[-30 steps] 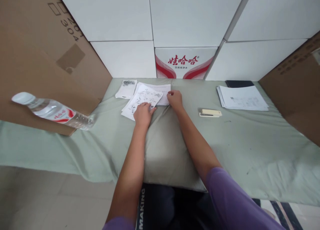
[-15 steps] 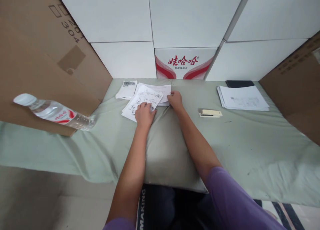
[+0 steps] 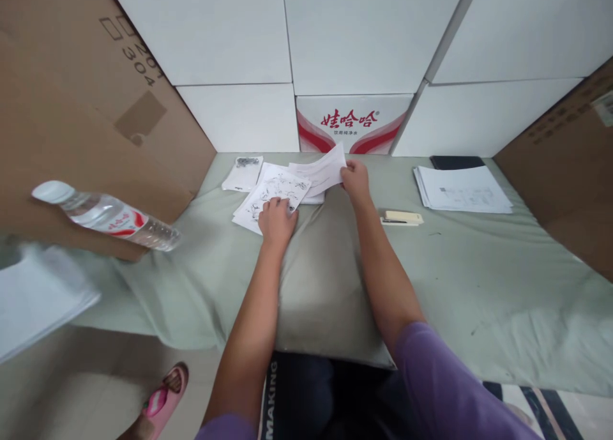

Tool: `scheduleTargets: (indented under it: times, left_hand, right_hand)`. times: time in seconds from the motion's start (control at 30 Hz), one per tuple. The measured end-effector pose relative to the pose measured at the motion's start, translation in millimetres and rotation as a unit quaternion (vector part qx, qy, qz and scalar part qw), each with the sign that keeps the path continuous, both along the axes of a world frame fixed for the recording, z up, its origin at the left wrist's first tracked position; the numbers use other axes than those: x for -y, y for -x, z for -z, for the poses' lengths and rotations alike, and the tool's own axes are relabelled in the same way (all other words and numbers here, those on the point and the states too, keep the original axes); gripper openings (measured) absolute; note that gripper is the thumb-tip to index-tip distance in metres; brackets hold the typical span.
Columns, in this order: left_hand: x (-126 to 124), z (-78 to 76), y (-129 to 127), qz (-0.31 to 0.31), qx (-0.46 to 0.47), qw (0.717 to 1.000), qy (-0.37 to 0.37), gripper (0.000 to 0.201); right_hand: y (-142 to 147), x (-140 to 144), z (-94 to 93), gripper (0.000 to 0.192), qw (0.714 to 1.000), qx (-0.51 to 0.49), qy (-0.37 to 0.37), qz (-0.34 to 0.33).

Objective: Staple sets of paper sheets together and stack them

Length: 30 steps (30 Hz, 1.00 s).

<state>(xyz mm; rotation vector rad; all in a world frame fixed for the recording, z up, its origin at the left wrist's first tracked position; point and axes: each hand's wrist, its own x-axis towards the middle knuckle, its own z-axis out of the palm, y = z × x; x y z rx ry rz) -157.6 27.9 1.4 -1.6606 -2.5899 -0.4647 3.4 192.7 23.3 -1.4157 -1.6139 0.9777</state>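
A loose pile of printed sheets (image 3: 272, 194) lies on the green cloth (image 3: 479, 280) near the back wall. My left hand (image 3: 276, 220) presses flat on the pile's near edge, over a sheet with black line drawings. My right hand (image 3: 355, 177) pinches the right edge of one white sheet (image 3: 320, 170) and holds it lifted and tilted above the pile.
A cream stapler (image 3: 402, 218) lies just right of my right arm. A neat paper stack (image 3: 462, 189) and a dark flat object (image 3: 454, 162) sit at the back right. A water bottle (image 3: 105, 215) and brown cardboard (image 3: 81, 108) are at left. Another person's papers (image 3: 38, 299) and pink slipper (image 3: 165, 392) show at lower left.
My right hand has taken hold of one sheet and lifted it off the pile, moving up and right. A person with papers and a pink slipper has come into view at lower left.
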Motion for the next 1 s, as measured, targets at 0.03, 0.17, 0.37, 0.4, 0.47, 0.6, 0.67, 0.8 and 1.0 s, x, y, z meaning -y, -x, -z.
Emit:
scheduleTargets:
  times: [0.03,0.17,0.37,0.4,0.47,0.6,0.67,0.8,1.0]
  left_hand:
    - [-0.1,0.1,-0.3,0.0,0.001,1.0,0.0,0.042]
    - [-0.5,1.2,-1.3,-0.002,-0.002,1.0,-0.008,0.042]
    - [0.8,1.6,-4.3,-0.001,0.007,1.0,-0.019,0.041]
    - [1.1,1.7,-5.2,0.0,0.01,1.0,-0.02,0.041]
    - [1.6,2.4,-6.7,0.001,0.015,1.0,-0.022,0.041]
    - [2.0,4.5,-7.7,0.005,0.013,1.0,-0.025,0.041]
    - [2.2,5.3,-7.1,0.007,0.012,1.0,-0.027,0.042]
    - [2.6,5.7,-6.6,0.019,0.016,0.999,-0.032,0.041]
    - [0.5,4.3,-9.5,0.021,0.01,0.999,-0.032,0.041]
  right_hand:
    - [-3.2,0.4,-4.1,0.029,1.0,-0.012,0.004,0.003]
    - [-1.2,8.8,-5.5,0.026,0.995,-0.036,0.079,-0.04]
    - [-3.6,9.3,0.7,0.022,0.998,0.019,0.052,-0.017]
    - [-7.2,7.8,-0.9,0.021,0.999,0.028,0.034,-0.006]
    - [-14.8,5.5,-5.4,0.02,0.999,0.04,0.006,0.01]
    - [-26.3,6.6,-13.6,0.018,1.0,0.023,-0.01,0.015]
    - [-30.1,8.3,-15.0,0.017,1.0,0.01,-0.013,0.026]
    - [-34.9,7.9,-10.3,0.018,0.999,-0.006,0.001,0.047]
    - [-31.3,8.8,3.1,0.022,0.991,-0.098,0.091,0.025]
